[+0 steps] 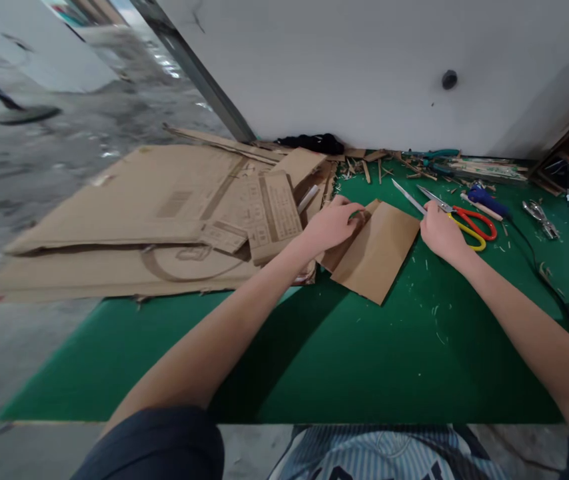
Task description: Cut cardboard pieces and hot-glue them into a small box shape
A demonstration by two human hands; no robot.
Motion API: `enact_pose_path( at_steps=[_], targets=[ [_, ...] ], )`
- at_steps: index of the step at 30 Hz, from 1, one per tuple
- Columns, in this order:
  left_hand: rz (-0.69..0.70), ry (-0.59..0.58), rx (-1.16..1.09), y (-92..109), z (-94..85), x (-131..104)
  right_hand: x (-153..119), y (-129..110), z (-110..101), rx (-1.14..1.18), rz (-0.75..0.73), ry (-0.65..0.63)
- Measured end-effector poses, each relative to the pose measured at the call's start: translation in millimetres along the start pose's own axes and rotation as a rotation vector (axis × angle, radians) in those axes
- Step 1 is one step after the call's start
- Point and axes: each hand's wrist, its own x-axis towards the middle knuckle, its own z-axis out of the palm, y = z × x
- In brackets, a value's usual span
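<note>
A folded piece of brown cardboard (382, 250) lies on the green tabletop in front of me, its crease running diagonally. My left hand (333, 223) rests at its upper left part, the fingers curled over the edge and closed on the cardboard. On the right, my right hand (442, 230) is closed round a thin silvery blade-like tool (408, 196) that points up and left. This hand sits just beside the cardboard's right corner. Scissors with red and yellow handles (475, 223) lie right behind and beside my right hand.
Flattened cardboard boxes (164, 193) cover the left of the green table (394, 360). Wood scraps and teal-handled pliers (442, 154) lie along the back by a pale wall. A blue glue gun (487, 200) with a cable and a metal tool (541, 220) are at the right.
</note>
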Motion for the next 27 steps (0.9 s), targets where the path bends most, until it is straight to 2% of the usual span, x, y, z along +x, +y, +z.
enact_pose_path(
  at_steps=[3,7,11,14,18,20,24,27],
  targets=[
    [0.124,0.012,-0.011,-3.9,9.2,11.8,7.8,7.7,6.1,0.369,-0.002,0.01],
    [0.132,0.064,0.003,0.5,17.6,9.9,13.0,13.7,18.2,0.706,-0.024,0.086],
    [0.216,0.041,0.184,13.5,19.0,1.0,14.3,13.7,21.8,1.025,0.136,0.054],
    [0.269,-0.037,0.241,24.0,10.9,-6.4,14.8,12.1,18.6,1.25,0.196,0.082],
    [0.278,-0.176,0.164,30.9,-4.7,-14.7,13.6,10.6,16.5,1.265,0.175,0.116],
    [0.274,-0.193,0.149,31.3,-7.7,-16.3,13.0,11.2,17.6,1.237,0.153,0.112],
    [0.235,-0.097,0.12,29.4,-4.5,-13.9,13.1,13.6,20.6,1.239,0.081,0.157],
    [0.166,0.01,-0.087,26.1,-5.3,-9.7,13.2,13.9,21.9,1.256,0.071,0.198]
  ],
)
